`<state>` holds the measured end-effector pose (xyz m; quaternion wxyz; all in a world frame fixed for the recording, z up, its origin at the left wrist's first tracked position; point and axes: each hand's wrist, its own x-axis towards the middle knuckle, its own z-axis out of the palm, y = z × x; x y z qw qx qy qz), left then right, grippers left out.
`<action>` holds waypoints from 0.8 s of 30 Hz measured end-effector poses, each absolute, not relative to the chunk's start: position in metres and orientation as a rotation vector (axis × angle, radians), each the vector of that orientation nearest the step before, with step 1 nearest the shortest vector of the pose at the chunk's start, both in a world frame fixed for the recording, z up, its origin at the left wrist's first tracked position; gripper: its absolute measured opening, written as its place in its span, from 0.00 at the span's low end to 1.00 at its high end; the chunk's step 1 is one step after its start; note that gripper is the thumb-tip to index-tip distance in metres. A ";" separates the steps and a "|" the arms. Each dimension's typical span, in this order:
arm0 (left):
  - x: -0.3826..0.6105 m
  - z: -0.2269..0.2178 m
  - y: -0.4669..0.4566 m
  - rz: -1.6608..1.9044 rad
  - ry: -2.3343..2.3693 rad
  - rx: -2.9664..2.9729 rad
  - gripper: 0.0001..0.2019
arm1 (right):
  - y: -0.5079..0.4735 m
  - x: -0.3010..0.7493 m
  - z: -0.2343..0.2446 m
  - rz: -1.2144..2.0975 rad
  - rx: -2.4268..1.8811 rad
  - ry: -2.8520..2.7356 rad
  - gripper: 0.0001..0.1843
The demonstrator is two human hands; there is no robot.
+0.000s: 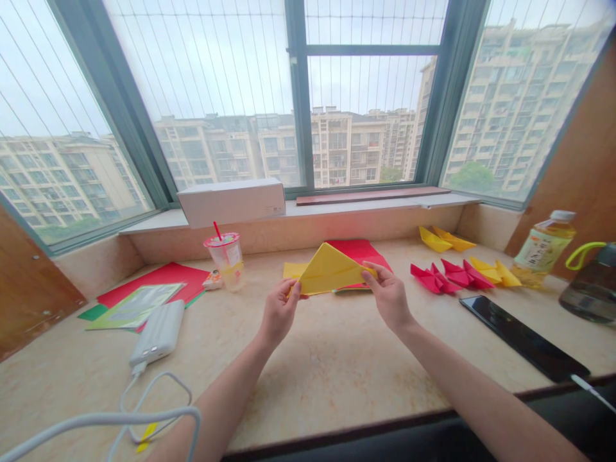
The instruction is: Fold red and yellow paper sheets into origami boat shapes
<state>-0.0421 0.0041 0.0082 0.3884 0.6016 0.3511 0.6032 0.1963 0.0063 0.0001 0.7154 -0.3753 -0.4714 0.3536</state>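
Observation:
A sheet of yellow paper (332,271), folded into a triangle with its point up, is held above the counter between both hands. My left hand (279,309) pinches its lower left corner. My right hand (389,296) pinches the lower right corner, thumb and fingers pressed together. Behind it lie red paper (380,255) and another piece of yellow paper (292,269), both partly covered by the folded sheet. To the right sit folded red paper boats (433,280) and yellow paper boats (436,240).
At left are stacked coloured papers (158,280), a white power bank (158,332) with a looping cable (115,418), and a plastic cup (227,260) with a red straw. A phone (522,337), a drink bottle (543,250) and a dark bottle (591,289) stand or lie at right. A white box (233,204) rests on the windowsill.

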 end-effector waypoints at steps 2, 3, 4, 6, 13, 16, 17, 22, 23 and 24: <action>-0.043 0.008 0.003 1.472 0.858 1.555 0.17 | 0.005 0.196 0.003 0.805 -0.783 -1.022 0.28; -0.043 0.008 0.002 1.439 0.853 1.578 0.17 | 0.004 0.196 0.004 0.819 -0.768 -1.008 0.30; -0.043 0.007 0.002 1.410 0.857 1.609 0.17 | 0.004 0.197 0.006 0.834 -0.763 -0.998 0.32; -0.043 0.005 0.003 1.364 0.879 1.677 0.16 | 0.002 0.199 0.009 0.865 -0.775 -0.988 0.33; -0.045 0.002 0.006 1.529 0.956 1.792 0.15 | 0.004 0.203 0.006 1.063 -0.747 -1.031 0.24; -0.049 0.001 0.007 1.643 1.021 1.946 0.12 | 0.005 0.202 0.003 1.094 -0.764 -1.125 0.23; -0.050 0.000 0.008 1.662 1.019 1.999 0.12 | 0.005 0.202 0.002 1.089 -0.769 -1.129 0.23; -0.056 -0.005 0.014 1.609 0.896 2.272 0.14 | 0.011 0.206 -0.002 1.067 -0.723 -1.050 0.22; -0.056 -0.005 0.014 1.583 0.876 2.315 0.14 | 0.012 0.208 -0.003 1.064 -0.709 -1.042 0.22; -0.057 -0.004 0.015 1.556 0.863 2.348 0.14 | 0.012 0.209 -0.003 1.060 -0.696 -1.042 0.22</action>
